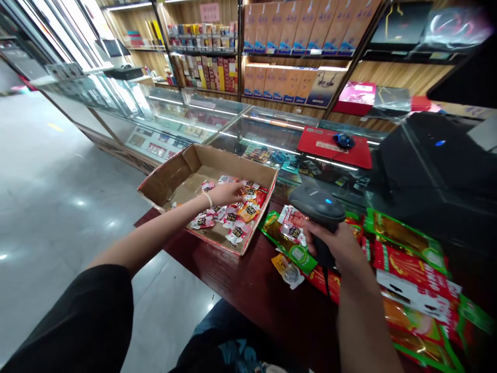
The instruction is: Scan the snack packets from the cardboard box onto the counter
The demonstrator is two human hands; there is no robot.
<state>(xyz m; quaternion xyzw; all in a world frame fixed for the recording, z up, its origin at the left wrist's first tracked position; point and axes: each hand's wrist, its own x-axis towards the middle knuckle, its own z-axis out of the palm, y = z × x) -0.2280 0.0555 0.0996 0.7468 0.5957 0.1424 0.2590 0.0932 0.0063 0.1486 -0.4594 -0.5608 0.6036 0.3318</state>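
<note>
My left hand (229, 193) reaches into a shallow cardboard box (174, 184), just over small red, white and orange snack packets (232, 217) gathered at its right side. Its fingers extend toward the packets and look slightly apart, with nothing seen held between them. In my right hand (341, 243) is a black barcode scanner (316, 204), gripped by its handle, with a small blue light on top. Beneath the scanner lie a green and gold snack bag (285, 241) and a red and white packet (292, 223). A small orange and clear packet (288, 270) rests nearby on the dark red counter (248, 295).
More red and green snack bags (411, 259) are heaped on the right, by a large black device (419, 155). Behind the box run glass display cases (186, 116). A red mat (322, 145) carries a computer mouse (344, 140). Boxed goods (295, 26) fill the back shelves.
</note>
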